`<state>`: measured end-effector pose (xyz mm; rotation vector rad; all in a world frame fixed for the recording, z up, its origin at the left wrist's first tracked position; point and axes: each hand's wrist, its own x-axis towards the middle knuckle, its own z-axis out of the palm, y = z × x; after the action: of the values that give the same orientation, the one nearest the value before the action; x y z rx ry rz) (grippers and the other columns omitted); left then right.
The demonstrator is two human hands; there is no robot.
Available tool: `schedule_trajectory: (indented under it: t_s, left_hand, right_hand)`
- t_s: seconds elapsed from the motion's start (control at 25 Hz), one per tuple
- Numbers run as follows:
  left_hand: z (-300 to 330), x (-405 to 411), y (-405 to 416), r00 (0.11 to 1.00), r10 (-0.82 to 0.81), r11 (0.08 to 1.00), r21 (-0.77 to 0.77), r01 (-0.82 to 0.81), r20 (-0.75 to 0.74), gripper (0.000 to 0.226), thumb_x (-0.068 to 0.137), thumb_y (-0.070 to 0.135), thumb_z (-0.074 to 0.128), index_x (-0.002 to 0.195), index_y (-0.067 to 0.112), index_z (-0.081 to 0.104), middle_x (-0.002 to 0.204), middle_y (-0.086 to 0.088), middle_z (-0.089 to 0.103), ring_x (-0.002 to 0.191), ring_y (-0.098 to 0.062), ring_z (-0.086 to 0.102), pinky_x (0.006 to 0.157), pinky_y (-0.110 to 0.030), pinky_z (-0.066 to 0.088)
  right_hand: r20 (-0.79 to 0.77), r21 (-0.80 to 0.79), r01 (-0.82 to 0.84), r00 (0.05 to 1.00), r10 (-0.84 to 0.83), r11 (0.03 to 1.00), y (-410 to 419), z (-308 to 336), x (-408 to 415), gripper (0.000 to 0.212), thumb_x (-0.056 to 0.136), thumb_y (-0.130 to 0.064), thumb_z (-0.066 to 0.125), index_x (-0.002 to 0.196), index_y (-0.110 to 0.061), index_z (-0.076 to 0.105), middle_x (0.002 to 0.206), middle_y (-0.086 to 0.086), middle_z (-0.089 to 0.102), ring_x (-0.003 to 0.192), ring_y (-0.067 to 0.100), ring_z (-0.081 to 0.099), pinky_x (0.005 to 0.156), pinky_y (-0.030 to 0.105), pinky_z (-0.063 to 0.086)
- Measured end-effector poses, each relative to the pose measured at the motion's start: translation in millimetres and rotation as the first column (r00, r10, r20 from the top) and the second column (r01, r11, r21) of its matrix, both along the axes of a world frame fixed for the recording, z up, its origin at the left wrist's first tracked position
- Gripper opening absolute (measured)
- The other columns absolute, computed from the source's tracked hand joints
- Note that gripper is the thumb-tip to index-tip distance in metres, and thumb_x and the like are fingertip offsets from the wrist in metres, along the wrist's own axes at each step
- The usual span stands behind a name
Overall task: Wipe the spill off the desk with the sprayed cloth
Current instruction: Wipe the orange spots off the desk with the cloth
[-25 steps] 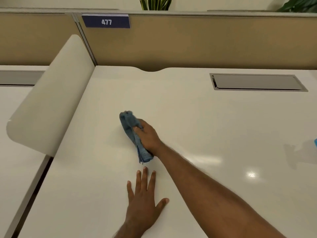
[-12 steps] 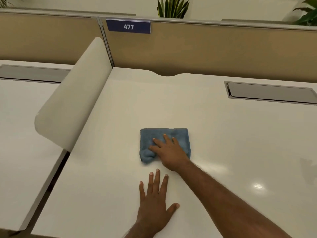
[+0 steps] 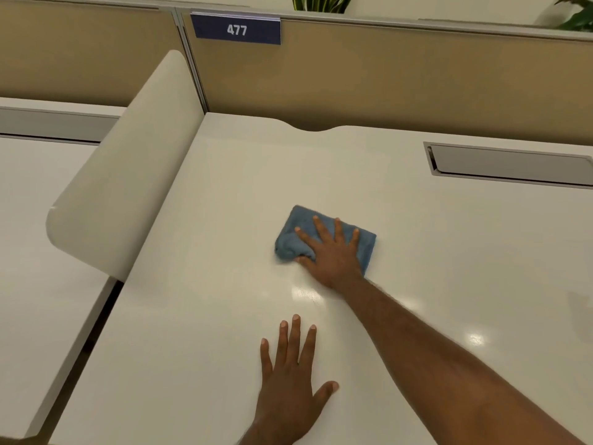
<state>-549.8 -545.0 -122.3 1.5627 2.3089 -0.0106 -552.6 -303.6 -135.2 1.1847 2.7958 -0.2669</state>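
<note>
A folded blue cloth [image 3: 296,232] lies flat on the white desk [image 3: 224,220], near its middle. My right hand [image 3: 330,252] presses down on the cloth with fingers spread, and covers its lower right part. My left hand [image 3: 288,380] rests flat on the desk closer to me, palm down, fingers apart, holding nothing. I cannot make out a spill on the glossy desk surface; only light reflections show near my right wrist.
A curved white divider panel [image 3: 128,175] stands along the desk's left edge. A tan partition wall [image 3: 401,78] with a blue "477" sign [image 3: 236,29] closes the back. A grey cable hatch [image 3: 510,165] sits at the back right. A neighbouring desk [image 3: 32,252] lies left.
The cloth went from bunched in my right hand to spread flat under my palm, and has slid to the right across the desk. My left hand stayed planted.
</note>
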Motion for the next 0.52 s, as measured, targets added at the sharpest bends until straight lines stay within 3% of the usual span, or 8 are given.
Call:
schedule_trajectory:
  t_s: [0.24, 0.32, 0.4, 0.52]
  left_hand:
    - [-4, 0, -3, 1.0, 0.003, 0.998, 0.068, -0.005, 0.025, 0.089, 0.078, 0.073, 0.039, 0.148, 0.019, 0.035, 0.157, -0.013, 0.026, 0.143, -0.026, -0.001, 0.108, -0.049, -0.002]
    - [-6, -1, -2, 0.998, 0.0, 0.998, 0.067, -0.004, 0.059, 0.092, 0.08, 0.075, 0.031, 0.153, 0.025, 0.007, 0.162, -0.01, -0.004, 0.144, -0.022, -0.019, 0.109, -0.048, -0.014]
    - [-8, -2, 0, 0.994, -0.012, 0.999, 0.037, 0.008, 0.113, 0.092, 0.078, 0.079, 0.018, 0.144, 0.033, -0.027, 0.153, -0.001, -0.039, 0.135, -0.016, -0.043, 0.105, -0.047, -0.029]
    - [-5, 0, 6, 0.988, -0.013, 1.0, 0.021, 0.01, 0.153, 0.09, 0.075, 0.081, 0.013, 0.137, 0.037, -0.036, 0.147, 0.004, -0.048, 0.133, -0.017, -0.047, 0.106, -0.049, -0.03]
  right_hand:
    - [-0.046, -0.072, 0.473, 0.878, -0.477, 0.878, 37, 2, 55, 0.057, 0.095, -0.059, 0.027, 0.148, -0.048, 0.009, 0.163, -0.005, 0.001, 0.147, 0.038, 0.0, 0.11, 0.072, 0.0]
    - [-0.014, -0.092, 0.6, 0.797, -0.604, 0.795, 49, 2, 89, 0.056, 0.096, -0.06, 0.024, 0.148, -0.049, 0.005, 0.163, -0.006, -0.002, 0.147, 0.038, 0.0, 0.11, 0.071, 0.002]
    - [0.007, -0.098, 0.714, 0.697, -0.717, 0.694, 58, 4, 131, 0.056, 0.097, -0.057, 0.024, 0.149, -0.046, 0.006, 0.163, -0.006, -0.001, 0.147, 0.037, 0.0, 0.111, 0.07, 0.003]
    - [-0.03, -0.109, 0.814, 0.571, -0.82, 0.571, 55, 6, 202, 0.054, 0.096, -0.05, 0.027, 0.148, -0.039, 0.017, 0.162, -0.004, 0.01, 0.146, 0.037, 0.008, 0.111, 0.068, 0.009]
